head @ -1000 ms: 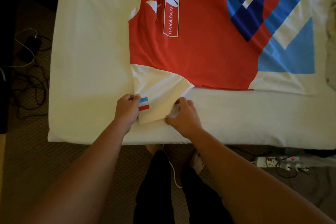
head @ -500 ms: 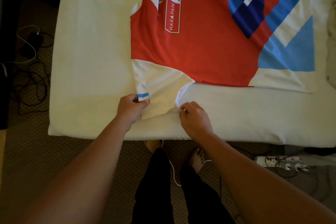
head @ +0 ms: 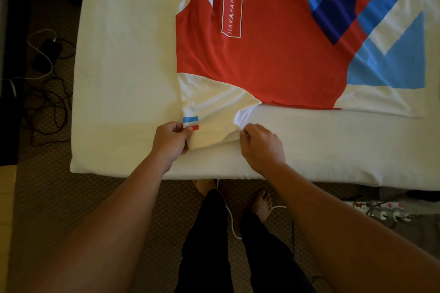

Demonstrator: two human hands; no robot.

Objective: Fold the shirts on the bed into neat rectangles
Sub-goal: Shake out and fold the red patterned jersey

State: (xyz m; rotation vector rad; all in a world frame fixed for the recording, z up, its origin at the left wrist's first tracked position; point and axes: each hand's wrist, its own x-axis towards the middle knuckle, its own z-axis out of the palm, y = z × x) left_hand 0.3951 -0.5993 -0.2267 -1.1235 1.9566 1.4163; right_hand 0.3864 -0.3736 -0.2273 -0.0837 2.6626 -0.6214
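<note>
A red, white and blue shirt (head: pixel 273 54) lies flat on the white bed (head: pixel 123 66), with a "HARAPAN" label on its red chest. Its white sleeve (head: pixel 212 112) points toward me at the near edge. My left hand (head: pixel 170 140) pinches the sleeve's left corner by the blue and red stripes. My right hand (head: pixel 260 146) pinches the sleeve's right edge, which is raised a little off the sheet.
The bed's near edge (head: pixel 238 173) runs just beyond my bare feet (head: pixel 260 202). Dark cables and a charger (head: pixel 45 54) lie on the carpet at the left. A power strip (head: pixel 378 211) lies on the floor at the right. A white cord (head: pixel 232 221) runs between my legs.
Both hands have taken hold of the sleeve's edges and drawn them slightly up. The sleeve's right edge now lifts off the sheet. The right hand shifted to the right.
</note>
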